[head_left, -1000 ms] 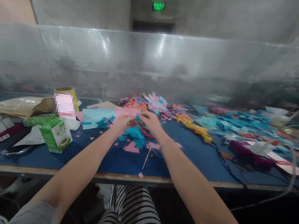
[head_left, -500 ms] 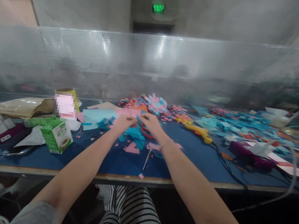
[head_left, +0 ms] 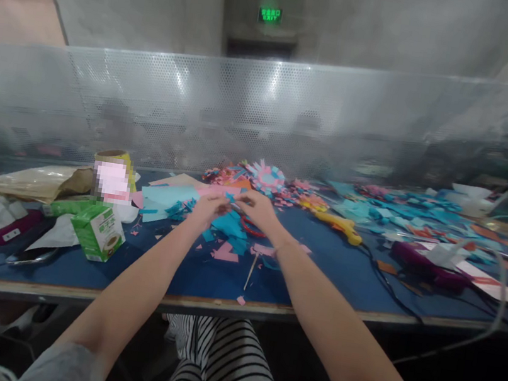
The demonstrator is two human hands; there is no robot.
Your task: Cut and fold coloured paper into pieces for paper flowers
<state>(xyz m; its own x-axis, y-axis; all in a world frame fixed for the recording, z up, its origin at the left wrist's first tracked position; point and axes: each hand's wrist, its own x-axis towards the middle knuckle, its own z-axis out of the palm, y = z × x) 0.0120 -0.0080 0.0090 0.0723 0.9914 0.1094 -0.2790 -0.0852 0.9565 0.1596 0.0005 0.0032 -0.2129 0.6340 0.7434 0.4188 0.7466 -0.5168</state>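
Note:
Over the middle of the blue work table, my left hand (head_left: 210,205) and my right hand (head_left: 257,209) face each other with fingertips pinched. Between them is a small blue paper piece (head_left: 230,198), partly covered by the fingers. Under and in front of the hands lie blue paper scraps (head_left: 231,232) and pink paper scraps (head_left: 226,252). Light blue paper sheets (head_left: 162,196) are left of my left hand. Just beyond my right hand sits a pink and blue paper flower (head_left: 265,176). A thin stick (head_left: 251,271) lies nearer the front edge.
Right of my hands is a yellow glue gun (head_left: 337,225) with a black cord. A purple power strip (head_left: 428,265) and blue paper pieces (head_left: 388,214) lie farther right. On the left stand a green and white box (head_left: 97,232) and a tape roll (head_left: 115,179). A perforated metal screen (head_left: 265,113) backs the table.
The blue piece shows more between my fingertips, and my fingers have shifted slightly around it. Both arms stay nearly in place.

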